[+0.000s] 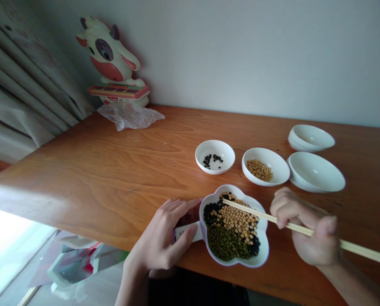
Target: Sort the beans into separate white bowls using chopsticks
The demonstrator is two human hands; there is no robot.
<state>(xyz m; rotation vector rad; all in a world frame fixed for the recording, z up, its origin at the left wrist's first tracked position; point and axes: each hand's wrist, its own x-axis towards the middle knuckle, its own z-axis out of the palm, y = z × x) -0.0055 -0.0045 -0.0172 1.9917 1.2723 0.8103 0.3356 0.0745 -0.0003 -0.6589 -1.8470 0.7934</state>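
Note:
A flower-shaped bowl (265,244) with a lilac rim and a short handle (187,231) sits near the table's front edge. It holds yellow soybeans (234,219), green mung beans (225,242) and black beans (211,213), partly mixed. My left hand (164,233) grips the handle, thumb on top and fingers at its far side. In my right hand (307,227), closed round them, is a pair of wooden chopsticks (269,217). Their tips touch or hover just over the black beans at the bowl's upper left; whether they pinch a bean I cannot tell.
Behind the bowl stand a white bowl (200,158) with some black beans and a white bowl (284,172) with soybeans. Two more white bowls (317,172) (311,137) are at the right. A cow-shaped toy keyboard (118,91) and a plastic bag (131,117) lie at the back left.

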